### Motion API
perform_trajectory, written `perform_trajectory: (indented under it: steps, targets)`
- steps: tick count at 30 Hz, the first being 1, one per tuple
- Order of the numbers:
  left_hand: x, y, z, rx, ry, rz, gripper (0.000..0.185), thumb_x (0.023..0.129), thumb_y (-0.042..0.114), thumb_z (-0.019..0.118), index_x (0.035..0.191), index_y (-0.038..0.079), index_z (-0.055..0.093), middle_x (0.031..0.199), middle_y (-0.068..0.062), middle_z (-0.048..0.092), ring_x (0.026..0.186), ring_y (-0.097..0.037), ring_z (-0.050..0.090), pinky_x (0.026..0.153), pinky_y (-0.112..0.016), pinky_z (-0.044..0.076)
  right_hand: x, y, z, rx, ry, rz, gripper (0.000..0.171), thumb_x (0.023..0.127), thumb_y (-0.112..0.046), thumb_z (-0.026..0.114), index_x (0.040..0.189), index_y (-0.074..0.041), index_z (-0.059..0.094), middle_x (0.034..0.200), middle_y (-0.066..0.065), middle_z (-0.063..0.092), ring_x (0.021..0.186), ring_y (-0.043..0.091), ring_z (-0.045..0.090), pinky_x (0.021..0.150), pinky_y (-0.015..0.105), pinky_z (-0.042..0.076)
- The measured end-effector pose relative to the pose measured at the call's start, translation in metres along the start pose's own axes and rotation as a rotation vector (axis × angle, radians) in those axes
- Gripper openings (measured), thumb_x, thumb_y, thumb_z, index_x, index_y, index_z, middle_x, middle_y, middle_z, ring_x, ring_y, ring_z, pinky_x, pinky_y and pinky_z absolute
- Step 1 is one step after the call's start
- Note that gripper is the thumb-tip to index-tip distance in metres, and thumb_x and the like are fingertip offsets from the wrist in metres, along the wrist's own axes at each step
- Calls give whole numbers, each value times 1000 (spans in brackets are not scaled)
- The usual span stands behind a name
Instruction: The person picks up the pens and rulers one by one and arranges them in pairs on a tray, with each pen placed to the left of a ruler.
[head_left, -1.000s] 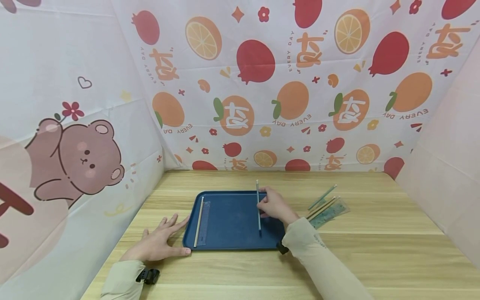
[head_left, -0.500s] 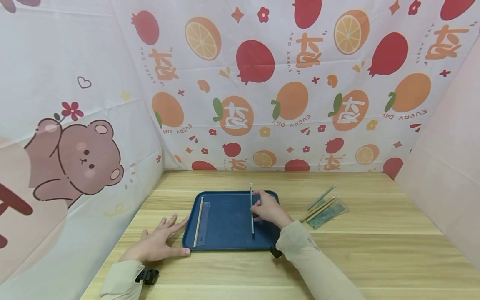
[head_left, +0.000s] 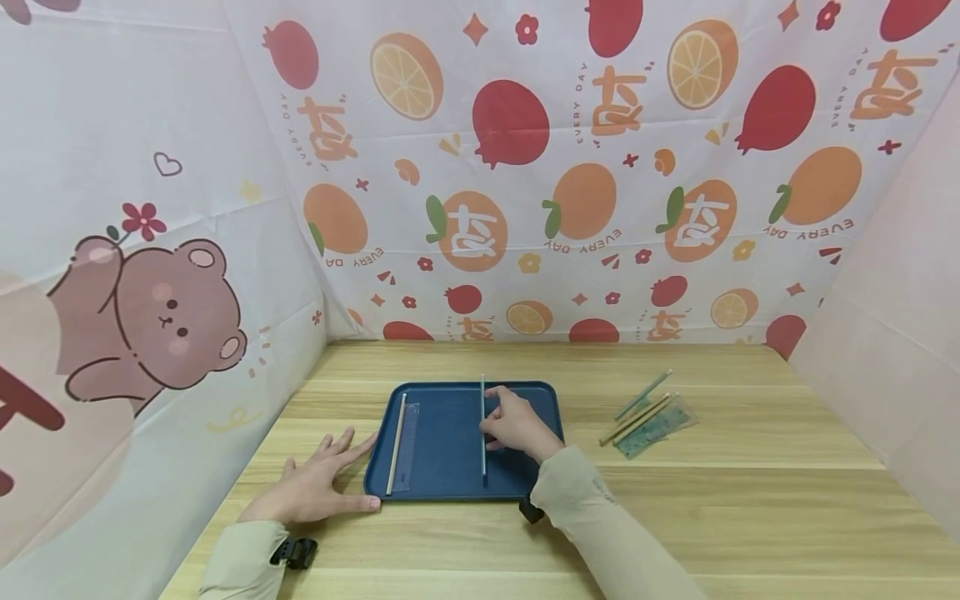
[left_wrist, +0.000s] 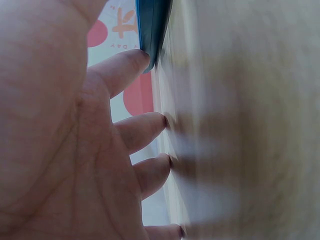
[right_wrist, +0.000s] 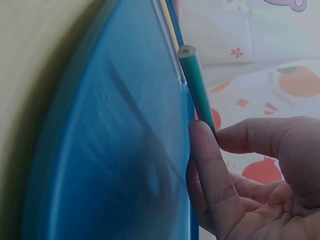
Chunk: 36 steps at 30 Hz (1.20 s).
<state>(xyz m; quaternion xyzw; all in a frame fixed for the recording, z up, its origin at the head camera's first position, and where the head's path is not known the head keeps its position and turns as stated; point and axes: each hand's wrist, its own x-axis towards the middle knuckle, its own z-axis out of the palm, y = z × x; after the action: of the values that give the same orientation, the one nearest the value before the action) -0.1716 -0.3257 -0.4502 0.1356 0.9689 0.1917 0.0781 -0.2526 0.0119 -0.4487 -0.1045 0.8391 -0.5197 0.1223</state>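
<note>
My right hand (head_left: 517, 423) pinches a green pencil (right_wrist: 200, 85) between thumb and fingers, over the middle of a blue tray (head_left: 450, 442). The pencil runs front to back, its unsharpened end towards the right wrist camera, and its shadow falls on the tray. Along the tray's left side lies a natural-wood pencil (head_left: 397, 450), next to a clear ruler (head_left: 409, 446). My left hand (head_left: 318, 482) is spread at the tray's left edge, fingertips on the table. In the left wrist view its index finger (left_wrist: 125, 70) touches the tray's rim.
Right of the tray, a green pencil (head_left: 643, 395) and some natural-wood pencils (head_left: 636, 420) lie on and around clear, green-printed flat pieces (head_left: 660, 435). A patterned cloth (head_left: 510, 250) hangs behind the wooden table (head_left: 750, 517), with more cloth at the left and right sides.
My right hand has carried the green pencil leftwards over the tray, from its right part to its middle. My left hand has stayed at the tray's edge.
</note>
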Motion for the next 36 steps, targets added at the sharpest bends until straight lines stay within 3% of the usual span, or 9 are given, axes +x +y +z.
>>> perform_trajectory:
  steps: [18, 36]
  targets:
    - [1, -1, 1, -3, 2, -13, 108, 81, 69, 84, 168, 24, 39, 173, -33, 24, 154, -71, 17, 102, -100, 5, 11, -6, 26, 68, -28, 30, 61, 98, 2, 67, 156, 0, 46, 94, 13, 68, 71, 20, 70, 64, 31, 65]
    - [1, 3, -2, 8, -2, -10, 106, 83, 68, 83, 168, 23, 38, 173, -33, 24, 154, -70, 18, 102, -100, 8, 16, -23, 47, 36, -41, 88, 60, 102, -1, 66, 158, -4, 46, 90, 11, 67, 70, 21, 70, 66, 31, 66]
